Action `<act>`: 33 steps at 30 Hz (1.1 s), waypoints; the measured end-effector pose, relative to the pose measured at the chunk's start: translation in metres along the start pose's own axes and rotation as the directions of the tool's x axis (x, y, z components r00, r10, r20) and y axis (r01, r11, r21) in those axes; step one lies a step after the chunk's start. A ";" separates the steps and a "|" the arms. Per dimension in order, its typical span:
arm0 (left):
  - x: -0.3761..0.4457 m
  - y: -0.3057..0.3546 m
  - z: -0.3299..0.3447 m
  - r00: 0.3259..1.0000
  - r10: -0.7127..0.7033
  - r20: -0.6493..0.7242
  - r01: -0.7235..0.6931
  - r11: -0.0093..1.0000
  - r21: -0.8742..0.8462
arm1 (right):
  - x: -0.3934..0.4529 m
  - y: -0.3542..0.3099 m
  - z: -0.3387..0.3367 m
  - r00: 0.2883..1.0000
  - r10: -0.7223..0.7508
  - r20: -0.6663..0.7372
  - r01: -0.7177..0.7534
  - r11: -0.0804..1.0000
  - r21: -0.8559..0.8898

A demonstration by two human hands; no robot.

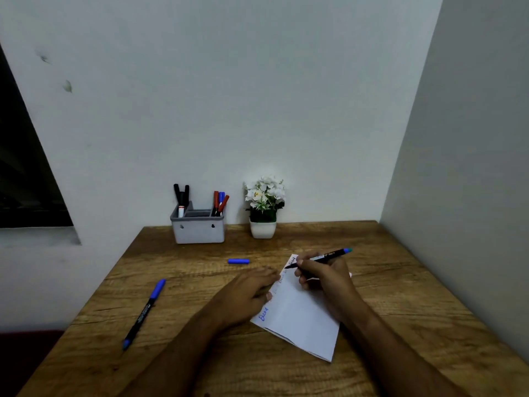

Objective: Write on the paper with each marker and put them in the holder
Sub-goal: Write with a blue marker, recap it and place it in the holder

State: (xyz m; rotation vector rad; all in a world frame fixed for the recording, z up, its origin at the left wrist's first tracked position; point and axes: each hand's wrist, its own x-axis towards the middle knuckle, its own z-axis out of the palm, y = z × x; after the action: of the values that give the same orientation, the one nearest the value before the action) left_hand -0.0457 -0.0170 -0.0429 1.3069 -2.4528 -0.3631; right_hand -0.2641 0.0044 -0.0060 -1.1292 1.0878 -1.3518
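While the right hand grips the uncapped marker, tip on the paper pinned by the flat left hand, its cap lies at ten o'clock, nearer the left, the holder beyond at eleven.
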 end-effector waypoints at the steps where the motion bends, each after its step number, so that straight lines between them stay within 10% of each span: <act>1: 0.000 0.000 -0.001 1.000 0.006 0.007 -0.006 1.000 0.007 | 0.000 0.002 0.001 1.000 0.010 0.008 -0.010 1.000 -0.011; 33: 0.001 -0.008 -0.006 0.991 0.069 0.114 -0.074 0.996 0.045 | -0.027 0.024 0.017 0.878 -0.211 0.429 0.421 0.767 -0.484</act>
State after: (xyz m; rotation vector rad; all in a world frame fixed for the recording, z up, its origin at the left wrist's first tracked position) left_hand -0.0377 -0.0223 -0.0405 1.2456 -2.6101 -0.3692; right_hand -0.2428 0.0292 -0.0285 -2.0023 1.0846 -1.0237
